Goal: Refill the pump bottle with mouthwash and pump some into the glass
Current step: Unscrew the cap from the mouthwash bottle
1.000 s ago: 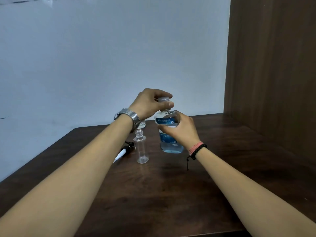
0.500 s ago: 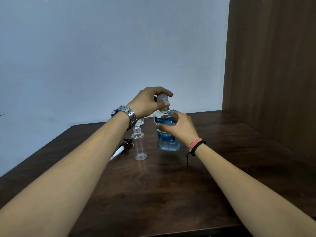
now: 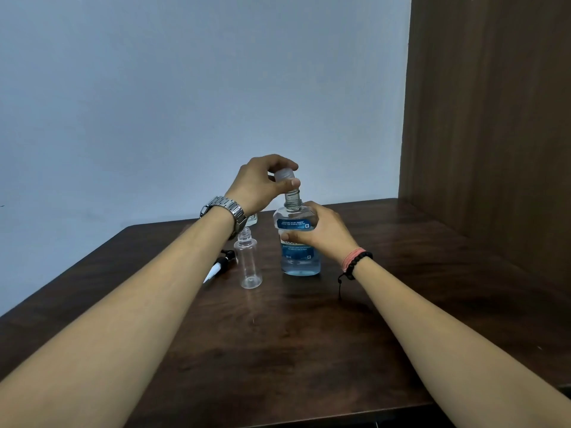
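Note:
A mouthwash bottle (image 3: 299, 257) with blue liquid and a blue label stands upright on the dark wooden table (image 3: 309, 335). My right hand (image 3: 321, 231) grips its body. My left hand (image 3: 262, 183) pinches the clear cap (image 3: 284, 175) just above the bare threaded neck. To the left stands a small empty clear pump bottle (image 3: 248, 262), its mouth uncovered. Its pump head (image 3: 220, 265), black with a white tube, lies on the table further left. A glass (image 3: 251, 219) is mostly hidden behind my left wrist.
A pale wall rises behind the table. A brown wooden panel (image 3: 494, 134) stands along the right side. The table's near edge runs across the bottom of the view.
My left hand has lifted the cap off the mouthwash bottle, so the threaded neck now shows. My right hand has kept its hold on the bottle's body.

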